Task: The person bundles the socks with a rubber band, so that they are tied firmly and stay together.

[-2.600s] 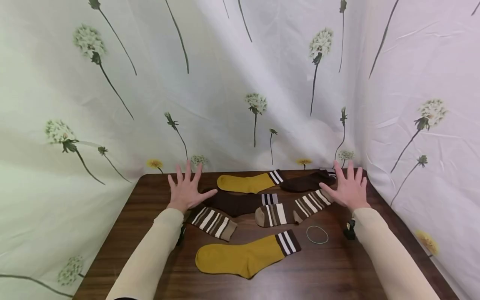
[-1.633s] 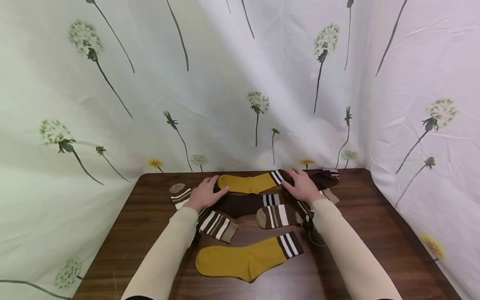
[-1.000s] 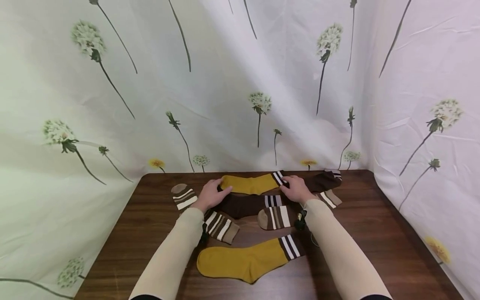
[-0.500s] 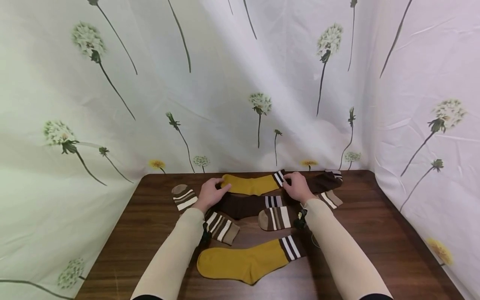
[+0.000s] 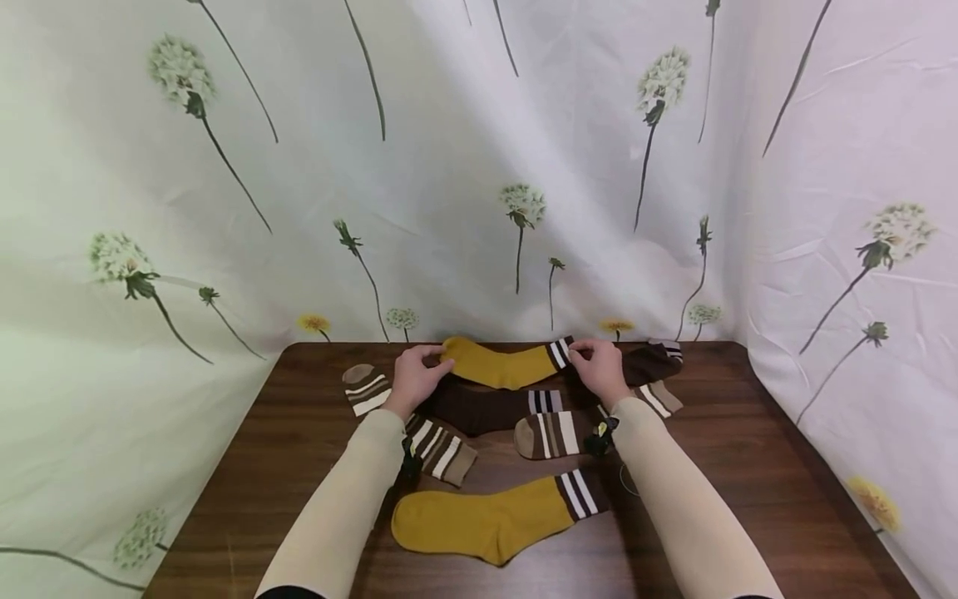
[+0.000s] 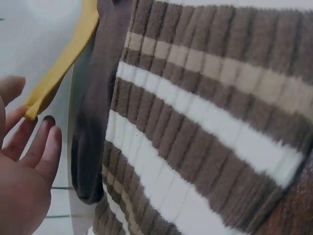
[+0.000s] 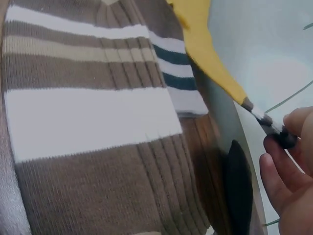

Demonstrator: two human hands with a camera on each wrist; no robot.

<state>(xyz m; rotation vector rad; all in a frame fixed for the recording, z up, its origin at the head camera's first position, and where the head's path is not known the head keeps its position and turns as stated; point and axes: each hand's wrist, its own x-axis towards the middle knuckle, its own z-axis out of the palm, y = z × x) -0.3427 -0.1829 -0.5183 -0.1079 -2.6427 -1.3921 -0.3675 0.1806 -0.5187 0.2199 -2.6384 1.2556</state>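
The far mustard sock (image 5: 503, 368) is stretched between both hands and sags in the middle. My left hand (image 5: 415, 379) pinches its toe end; the left wrist view shows the toe of the mustard sock (image 6: 51, 81) between thumb and fingers. By the striped cuff, my right hand (image 5: 600, 371) pinches the other end, its hold on the sock's cuff (image 7: 261, 116) seen in the right wrist view. Just nearer lies a dark brown sock (image 5: 479, 409) with a grey-striped cuff. A second mustard sock (image 5: 486, 517) lies flat in front.
Striped brown socks lie under the left wrist (image 5: 447, 455) and by the right wrist (image 5: 552, 435). Another dark sock (image 5: 653, 363) lies at the back right. A thin ring (image 5: 627, 481) is partly behind the right forearm. Patterned white cloth (image 5: 449, 208) rises behind the brown table (image 5: 277, 466).
Both hands came inward and down from spread above the table, then took hold of the far mustard sock's two ends. Its ends are now slightly raised.
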